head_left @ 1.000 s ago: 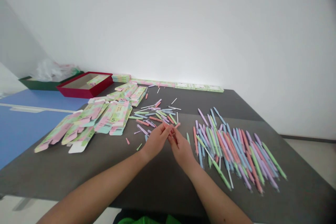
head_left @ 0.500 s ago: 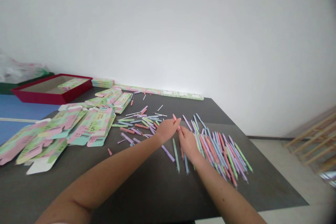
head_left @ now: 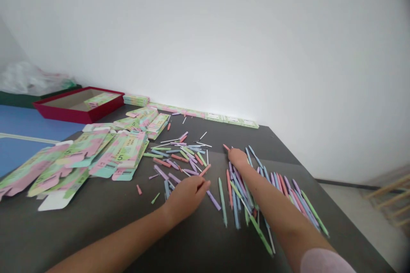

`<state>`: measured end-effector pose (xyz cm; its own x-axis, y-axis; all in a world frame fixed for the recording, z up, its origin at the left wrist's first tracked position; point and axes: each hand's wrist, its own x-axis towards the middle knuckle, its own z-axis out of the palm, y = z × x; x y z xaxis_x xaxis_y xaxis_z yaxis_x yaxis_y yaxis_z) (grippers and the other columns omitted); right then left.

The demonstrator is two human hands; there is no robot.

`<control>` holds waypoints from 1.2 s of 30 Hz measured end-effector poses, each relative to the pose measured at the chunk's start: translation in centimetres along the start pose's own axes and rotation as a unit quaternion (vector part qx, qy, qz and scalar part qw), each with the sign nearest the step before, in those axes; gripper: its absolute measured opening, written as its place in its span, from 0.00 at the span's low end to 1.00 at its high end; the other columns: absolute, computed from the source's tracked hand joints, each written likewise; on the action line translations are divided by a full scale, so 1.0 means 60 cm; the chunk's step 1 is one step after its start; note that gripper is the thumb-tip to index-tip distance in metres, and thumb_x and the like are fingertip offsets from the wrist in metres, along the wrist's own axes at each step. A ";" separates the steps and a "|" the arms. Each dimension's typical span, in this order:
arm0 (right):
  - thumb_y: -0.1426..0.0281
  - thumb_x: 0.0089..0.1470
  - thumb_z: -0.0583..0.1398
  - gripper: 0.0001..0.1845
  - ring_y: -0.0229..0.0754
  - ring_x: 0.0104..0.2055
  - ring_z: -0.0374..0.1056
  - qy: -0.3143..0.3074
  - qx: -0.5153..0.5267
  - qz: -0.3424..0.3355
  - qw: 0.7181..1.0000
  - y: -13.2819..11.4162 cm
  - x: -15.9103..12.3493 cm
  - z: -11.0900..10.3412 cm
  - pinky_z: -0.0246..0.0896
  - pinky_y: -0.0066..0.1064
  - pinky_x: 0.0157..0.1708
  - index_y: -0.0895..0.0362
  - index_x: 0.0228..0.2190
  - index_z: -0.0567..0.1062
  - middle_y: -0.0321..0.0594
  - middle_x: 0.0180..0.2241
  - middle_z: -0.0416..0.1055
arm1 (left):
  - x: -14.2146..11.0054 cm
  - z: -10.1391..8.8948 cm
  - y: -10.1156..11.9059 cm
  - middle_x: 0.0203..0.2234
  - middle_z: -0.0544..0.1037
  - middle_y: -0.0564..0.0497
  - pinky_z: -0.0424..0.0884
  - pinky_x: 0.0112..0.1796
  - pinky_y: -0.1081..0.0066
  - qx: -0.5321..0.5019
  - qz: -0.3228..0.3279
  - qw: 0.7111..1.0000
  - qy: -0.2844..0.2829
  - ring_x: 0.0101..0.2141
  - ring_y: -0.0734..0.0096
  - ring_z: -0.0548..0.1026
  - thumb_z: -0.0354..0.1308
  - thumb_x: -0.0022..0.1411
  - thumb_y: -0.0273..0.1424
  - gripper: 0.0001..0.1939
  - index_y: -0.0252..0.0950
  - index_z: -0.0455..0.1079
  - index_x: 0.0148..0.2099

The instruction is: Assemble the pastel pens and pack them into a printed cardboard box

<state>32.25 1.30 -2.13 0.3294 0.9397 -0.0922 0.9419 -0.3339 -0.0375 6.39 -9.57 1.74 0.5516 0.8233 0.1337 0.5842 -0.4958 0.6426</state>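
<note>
My right hand (head_left: 238, 158) is closed around a pink pen (head_left: 226, 147), whose end sticks out past the fingers above the right-hand group of pens. Under that wrist and forearm lie many pastel pens (head_left: 235, 200), side by side, with a green pen (head_left: 261, 234) slanting across the near end. My left hand (head_left: 188, 196) is low over the table, fingers curled, at the near edge of a scatter of loose pen parts (head_left: 179, 153). An orange pen barrel (head_left: 205, 170) shows just beyond its knuckles; whether the fingers grip it is hidden.
Flattened printed cartons (head_left: 131, 149) are spread at the left. Behind them stands a red open box (head_left: 89, 115) with a carton inside. Several packed boxes (head_left: 232, 120) line the wall. A small pink part (head_left: 139, 190) and a green part (head_left: 155, 198) lie near my left forearm.
My hands, together on a pink pen before, have parted. The right has moved right over the pens with the pink pen. The left has come down and nearer, beside the loose parts.
</note>
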 end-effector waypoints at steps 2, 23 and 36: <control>0.65 0.57 0.57 0.17 0.44 0.44 0.67 -0.006 -0.022 0.012 1.000 -0.007 0.005 0.010 0.65 0.41 0.42 0.60 0.46 0.68 0.46 0.46 0.67 | -0.027 -0.001 -0.012 0.25 0.73 0.50 0.59 0.31 0.72 -0.017 -0.017 1.000 -0.017 0.29 0.68 0.70 0.40 0.65 0.40 0.20 0.36 0.67 0.29; 0.65 0.57 0.57 0.16 0.44 0.44 0.67 -0.076 -0.056 0.005 0.995 0.000 0.022 -0.040 0.65 0.41 0.42 0.60 0.46 0.68 0.45 0.46 0.67 | -0.049 -0.007 -0.053 0.30 0.74 0.49 0.64 0.36 0.69 -0.045 -0.027 0.999 0.008 0.35 0.66 0.71 0.42 0.65 0.37 0.16 0.37 0.68 0.33; 0.59 0.60 0.49 0.26 0.49 0.62 0.48 -0.027 0.044 -0.199 0.979 -0.152 0.019 0.015 0.44 0.42 0.58 0.60 0.56 0.60 0.51 0.60 0.53 | -0.048 0.037 -0.102 0.59 0.60 0.42 0.48 0.56 0.44 0.179 -0.076 0.974 0.115 0.60 0.49 0.53 0.50 0.61 0.38 0.24 0.37 0.61 0.57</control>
<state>23.99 5.34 -2.76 -0.0679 0.9922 -0.1050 0.9848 0.0498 -0.1667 2.55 -9.51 -4.27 0.3183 0.9147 0.2490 0.8414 -0.3936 0.3702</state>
